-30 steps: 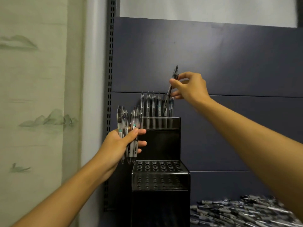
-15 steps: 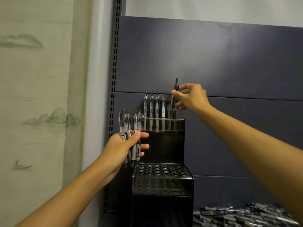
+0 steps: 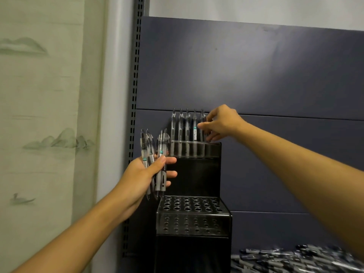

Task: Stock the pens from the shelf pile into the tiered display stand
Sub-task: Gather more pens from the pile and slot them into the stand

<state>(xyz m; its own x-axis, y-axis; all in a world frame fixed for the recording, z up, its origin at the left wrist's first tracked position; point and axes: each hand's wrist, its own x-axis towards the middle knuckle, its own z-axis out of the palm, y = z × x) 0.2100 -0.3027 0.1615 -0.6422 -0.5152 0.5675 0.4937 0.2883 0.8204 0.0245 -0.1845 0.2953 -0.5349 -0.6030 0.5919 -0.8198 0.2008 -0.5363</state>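
**Pen at the top tier, bundle in my other hand**

From the head camera, my right hand (image 3: pixel 222 123) reaches to the top tier of the black display stand (image 3: pixel 197 174). Its fingers (image 3: pixel 202 126) pinch the rightmost pen (image 3: pixel 202 123) of the upright row (image 3: pixel 187 131) standing in the top holes, thumb in front and the other fingers curled behind it. That pen stands about level with its neighbours; whether its tip sits fully in a hole I cannot tell.

My left hand (image 3: pixel 145 174) is lower and just left of the stand, its fingers wrapped round a bundle of pens (image 3: pixel 155 154), thumb across the front. The bundle points roughly upward and fans out above my fist.

The lower tier (image 3: pixel 193 205), with its grid of round holes, holds no pens. At the bottom right, the shelf pile of pens (image 3: pixel 295 259) lies blurred. Behind the stand is a dark blue back panel (image 3: pixel 256 75), with a slotted upright (image 3: pixel 136 95) at its left edge.
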